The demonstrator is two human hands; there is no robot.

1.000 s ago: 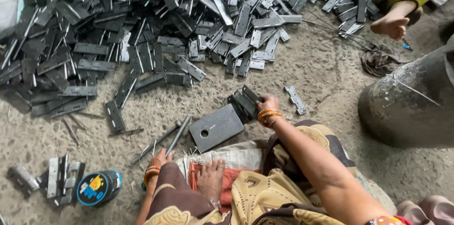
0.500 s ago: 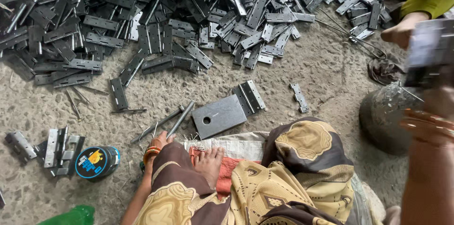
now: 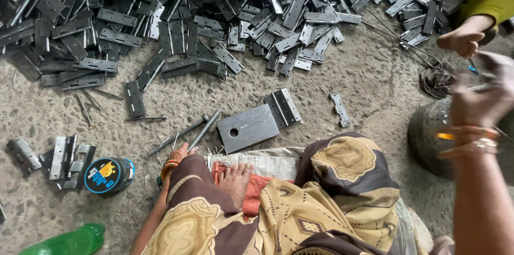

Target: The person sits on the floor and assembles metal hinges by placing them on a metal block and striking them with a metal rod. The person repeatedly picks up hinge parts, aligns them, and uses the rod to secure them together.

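I sit on a rough floor with patterned cloth over my knees. My left hand [image 3: 179, 155], orange bangles at its wrist, rests low beside a steel rod [image 3: 204, 129]; cloth hides most of it. My right hand [image 3: 481, 99] is lifted at the right edge and blurred, so any contents cannot be made out. Before my bare foot [image 3: 235, 179] lies a flat grey plate [image 3: 249, 126] with one round hole. A folded hinge [image 3: 284, 107] leans against the plate, and a single hinge strip [image 3: 340, 109] lies to its right.
A big heap of grey hinges [image 3: 214, 19] covers the far floor. At left sit a small hinge stack [image 3: 64, 158], a round tin with a blue lid [image 3: 107, 175] and a green bottle [image 3: 69, 241]. A dark rounded vessel [image 3: 428, 132] stands right; another person's hand [image 3: 460, 38] works above it.
My right hand left the hinges beside the plate and rose up to the right edge. The view shifted slightly; my left hand stayed by the rod.
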